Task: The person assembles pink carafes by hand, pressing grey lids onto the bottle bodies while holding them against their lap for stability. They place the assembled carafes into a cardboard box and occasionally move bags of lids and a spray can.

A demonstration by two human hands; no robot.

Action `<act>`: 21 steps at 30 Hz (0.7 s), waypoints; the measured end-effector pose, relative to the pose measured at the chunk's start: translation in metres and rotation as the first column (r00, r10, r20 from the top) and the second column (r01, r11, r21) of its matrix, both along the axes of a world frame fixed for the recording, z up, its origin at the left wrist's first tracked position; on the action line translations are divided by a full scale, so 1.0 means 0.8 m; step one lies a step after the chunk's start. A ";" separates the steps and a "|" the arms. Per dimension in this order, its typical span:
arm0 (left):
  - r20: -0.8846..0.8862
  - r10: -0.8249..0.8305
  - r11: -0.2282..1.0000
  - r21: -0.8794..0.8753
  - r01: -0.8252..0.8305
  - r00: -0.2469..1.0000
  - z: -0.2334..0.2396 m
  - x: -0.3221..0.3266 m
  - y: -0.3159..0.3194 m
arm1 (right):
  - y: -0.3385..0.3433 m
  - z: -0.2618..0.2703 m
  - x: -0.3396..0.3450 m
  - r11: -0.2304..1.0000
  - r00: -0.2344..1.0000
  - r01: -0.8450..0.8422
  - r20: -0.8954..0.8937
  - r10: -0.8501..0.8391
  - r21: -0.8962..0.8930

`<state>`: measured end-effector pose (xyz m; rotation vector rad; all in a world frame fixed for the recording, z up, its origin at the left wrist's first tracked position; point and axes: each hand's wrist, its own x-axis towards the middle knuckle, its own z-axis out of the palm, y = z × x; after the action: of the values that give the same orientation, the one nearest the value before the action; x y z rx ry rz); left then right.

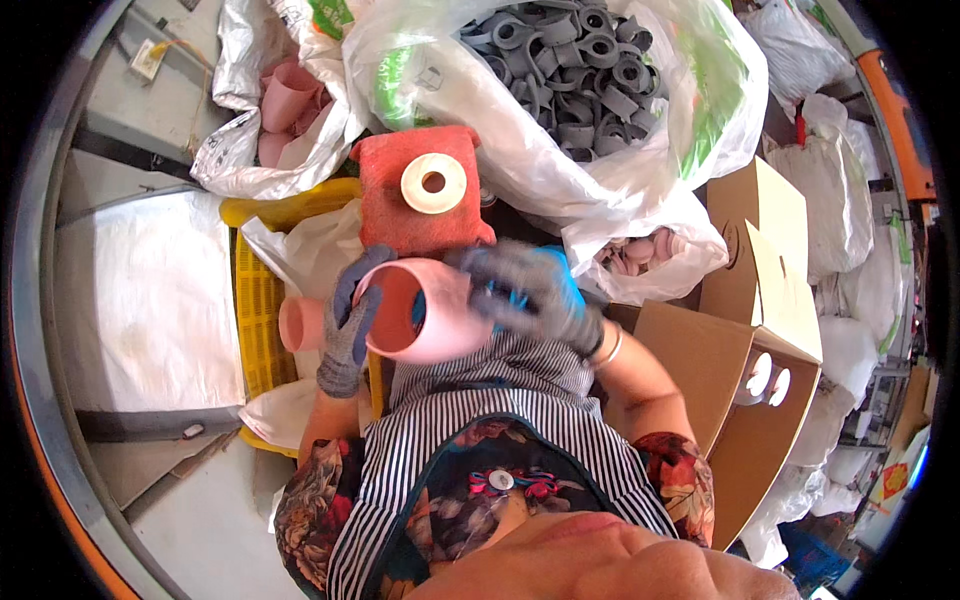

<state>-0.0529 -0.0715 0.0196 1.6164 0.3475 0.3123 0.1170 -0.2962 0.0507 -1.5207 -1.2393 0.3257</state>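
Note:
A large pink plastic cup-shaped part [450,315] is held in front of my apron, its wide opening tilted towards the left. My left hand [352,322], in a grey glove, grips its rim, thumb at the opening. My right hand [529,296], in a grey and blue glove, is blurred at the part's right side; whether it grips there I cannot tell. Just beyond my hands lies a red cloth-covered pad [420,225] with a cream ring-shaped disc [450,191] on it. A smaller pink cup-shaped part [298,324] shows left of my left wrist.
A yellow plastic crate [259,322] stands at the left. Ahead are a white bag [289,176] of pink parts and a plastic bag [517,157] of grey ringed parts. A smaller bag [679,277] of pink pieces lies right, beside open cardboard boxes [686,360].

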 end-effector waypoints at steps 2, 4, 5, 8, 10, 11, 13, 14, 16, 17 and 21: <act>0.000 -0.046 0.998 -0.051 0.046 0.999 -0.013 0.000 0.013 | 0.016 -0.022 0.070 0.947 0.926 0.275 0.221 -0.307 0.164; -0.014 -0.001 0.976 -0.218 -0.002 1.000 -0.029 -0.002 0.009 | 0.017 -0.063 0.171 0.848 0.794 0.530 0.340 -0.504 0.019; -0.029 -0.009 0.977 -0.215 0.002 1.000 -0.033 0.004 0.013 | 0.013 -0.106 0.220 0.717 0.702 0.677 0.437 -0.562 -0.165; -0.348 -0.203 0.979 -0.073 0.189 0.915 -0.012 0.033 0.019 | -0.002 -0.214 0.268 0.796 0.915 0.399 0.145 -0.375 -0.456; -0.272 -0.158 0.987 -0.030 0.156 0.949 -0.041 0.000 0.017 | 0.013 -0.248 0.226 0.859 0.984 0.177 0.087 -0.154 -0.481; -0.254 -0.121 0.993 -0.032 0.117 0.960 -0.040 -0.008 0.011 | 0.030 -0.206 0.191 0.683 0.988 0.140 0.143 -0.053 -0.716; -0.196 -0.106 0.994 -0.037 0.101 0.975 -0.037 -0.002 0.005 | 0.029 -0.201 0.197 0.641 0.992 0.121 0.074 -0.100 -0.758; -0.150 -0.099 0.994 -0.053 0.092 0.984 -0.034 0.000 -0.001 | 0.020 -0.212 0.205 0.788 0.991 0.007 -0.102 -0.089 -0.616; -0.092 -0.096 0.994 -0.069 0.090 0.991 -0.015 0.014 -0.011 | 0.013 -0.216 0.227 0.914 0.902 -0.072 -0.417 -0.111 -0.399; -0.114 -0.100 0.993 -0.078 0.091 0.988 -0.004 0.019 -0.015 | 0.000 -0.213 0.249 0.816 0.957 0.021 -0.225 -0.184 -0.577; -0.219 -0.059 0.998 0.010 0.063 0.974 0.005 0.018 -0.019 | 0.023 -0.162 0.295 0.610 0.873 0.480 0.272 -0.405 -0.631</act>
<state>-0.0383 -0.0871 0.0236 1.6787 0.4627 0.0900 0.3531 -0.2777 -0.0791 -2.4631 -0.7778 0.3981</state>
